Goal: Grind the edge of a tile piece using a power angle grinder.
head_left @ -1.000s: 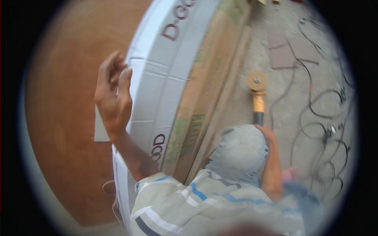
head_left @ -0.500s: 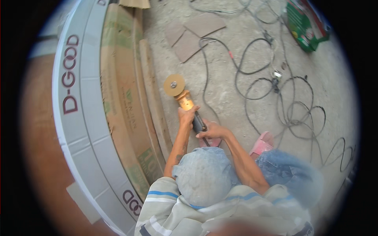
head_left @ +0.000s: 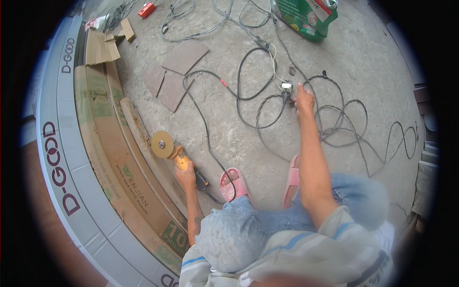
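Observation:
My left hand (head_left: 185,176) is wrapped round the yellow and black body of an angle grinder (head_left: 180,157), low at the left beside the long boxes. Its gold cutting disc (head_left: 162,144) points up and left, away from me. From the grinder's tail a black cord (head_left: 204,129) loops over the floor to a white plug connection (head_left: 286,88). Just right of that connection is my right hand (head_left: 304,100), arm stretched forward, with the index finger extended. Whether its fingertips touch the connection is hard to see.
Coiled black cables (head_left: 342,119) lie on the concrete at the right. Broken brownish tiles (head_left: 185,56) rest ahead of me. A green bag (head_left: 306,24) stands farther off. Long cardboard boxes (head_left: 119,167) line the left side. Pink slippers (head_left: 233,182) are on my feet.
My right hand has left the grinder and reached forward right to the plug connection. The left hand keeps the grinder, now lower and farther left in view. The view has shifted.

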### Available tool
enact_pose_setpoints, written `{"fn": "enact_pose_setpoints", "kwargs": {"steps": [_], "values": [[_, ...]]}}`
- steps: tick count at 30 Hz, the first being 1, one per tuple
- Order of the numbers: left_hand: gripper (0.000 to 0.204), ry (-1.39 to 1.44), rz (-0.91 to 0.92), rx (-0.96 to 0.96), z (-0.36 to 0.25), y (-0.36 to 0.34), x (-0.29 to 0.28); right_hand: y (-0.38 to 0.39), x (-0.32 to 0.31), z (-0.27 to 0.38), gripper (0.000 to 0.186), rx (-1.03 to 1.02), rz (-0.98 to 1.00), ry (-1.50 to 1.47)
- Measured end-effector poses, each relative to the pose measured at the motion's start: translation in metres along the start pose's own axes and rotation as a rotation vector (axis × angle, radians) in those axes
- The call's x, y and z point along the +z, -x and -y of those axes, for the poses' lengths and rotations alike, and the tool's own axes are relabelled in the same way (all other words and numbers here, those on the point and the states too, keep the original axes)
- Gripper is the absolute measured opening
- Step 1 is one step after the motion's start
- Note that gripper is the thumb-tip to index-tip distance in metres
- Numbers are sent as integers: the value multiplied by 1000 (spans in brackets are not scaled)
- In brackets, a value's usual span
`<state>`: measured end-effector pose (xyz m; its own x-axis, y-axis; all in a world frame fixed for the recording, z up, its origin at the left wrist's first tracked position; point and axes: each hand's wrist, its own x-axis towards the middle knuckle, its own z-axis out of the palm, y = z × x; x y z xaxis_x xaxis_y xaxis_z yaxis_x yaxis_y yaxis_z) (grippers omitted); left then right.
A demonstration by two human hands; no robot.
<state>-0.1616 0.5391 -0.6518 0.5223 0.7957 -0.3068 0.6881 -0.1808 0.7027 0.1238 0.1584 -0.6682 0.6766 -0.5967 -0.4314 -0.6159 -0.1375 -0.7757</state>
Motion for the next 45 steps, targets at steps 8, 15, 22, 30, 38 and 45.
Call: {"fn": "enact_pose_setpoints", "kwargs": {"steps": [8,15,22,30,38,45], "values": [[47,-296,-277,357,-44,37,10,-42,20,16,65,191,223,139],[53,-148,386,778,-176,64,99,44,29,28,25,421,574,-254],[59,-319,556,723,-225,43,178,68,37,21,28,405,718,-329],[42,-383,600,695,-233,32,203,50,63,14,33,127,526,-68],[40,-452,554,753,-222,43,213,57,81,-1,22,120,327,-163],[32,-442,463,912,-229,27,181,88,72,35,34,-79,325,-3]]}}
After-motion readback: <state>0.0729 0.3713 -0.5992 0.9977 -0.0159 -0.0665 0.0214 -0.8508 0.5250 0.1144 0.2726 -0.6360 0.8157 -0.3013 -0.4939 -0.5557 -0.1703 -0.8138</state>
